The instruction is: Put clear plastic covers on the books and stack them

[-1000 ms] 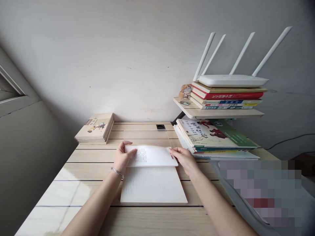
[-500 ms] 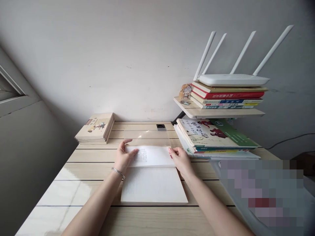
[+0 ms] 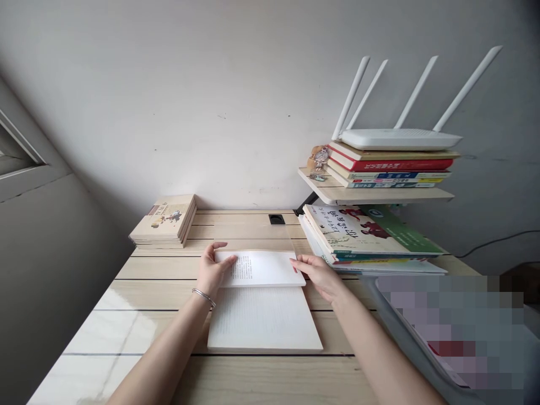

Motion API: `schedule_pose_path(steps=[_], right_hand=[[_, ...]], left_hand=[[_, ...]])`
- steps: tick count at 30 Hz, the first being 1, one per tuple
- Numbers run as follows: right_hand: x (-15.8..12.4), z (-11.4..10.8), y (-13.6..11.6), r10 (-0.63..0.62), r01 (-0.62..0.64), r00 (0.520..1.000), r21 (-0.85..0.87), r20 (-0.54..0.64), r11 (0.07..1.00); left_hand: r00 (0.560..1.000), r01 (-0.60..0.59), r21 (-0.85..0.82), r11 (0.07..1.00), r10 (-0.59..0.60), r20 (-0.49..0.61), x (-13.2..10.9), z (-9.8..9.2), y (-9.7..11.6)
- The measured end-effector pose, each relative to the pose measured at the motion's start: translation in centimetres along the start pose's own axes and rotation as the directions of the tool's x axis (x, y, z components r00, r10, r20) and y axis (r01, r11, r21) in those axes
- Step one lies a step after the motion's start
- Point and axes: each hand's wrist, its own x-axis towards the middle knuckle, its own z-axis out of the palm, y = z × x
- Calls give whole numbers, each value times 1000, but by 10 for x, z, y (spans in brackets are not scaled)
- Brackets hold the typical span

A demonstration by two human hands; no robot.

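An open white book [image 3: 264,318] lies on the pale wooden desk [image 3: 139,315] in front of me. Its far leaf [image 3: 261,267], printed with small text, stands tilted up. My left hand [image 3: 211,270], with a bracelet on the wrist, grips the left edge of that leaf, thumb on the printed side and fingers behind. My right hand [image 3: 323,275] lies with fingers stretched out against the leaf's right edge. A clear plastic sheet [image 3: 253,236] sticks out beyond the leaf, toward the wall.
A stack of thin tan books [image 3: 164,220] sits at the desk's back left. On the right, large picture books [image 3: 363,233] lie under a small shelf [image 3: 379,194] carrying more books and a white router [image 3: 399,138]. A blurred patch covers the lower right.
My right hand has slid slightly right and flattened along the leaf's edge. The book and my left hand have hardly moved.
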Motion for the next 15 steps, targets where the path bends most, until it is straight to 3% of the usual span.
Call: schedule_pose_path(steps=[10, 12, 15], right_hand=[[7, 17, 20, -197, 144, 933, -187, -301, 972], [6, 16, 18, -178, 141, 943, -147, -282, 979], [4, 9, 10, -81, 83, 991, 8, -107, 997]], left_hand=[[981, 81, 33, 996, -85, 173, 3, -14, 14], [985, 91, -2, 996, -89, 144, 6, -14, 9], [993, 77, -64, 995, -71, 94, 9, -11, 0]])
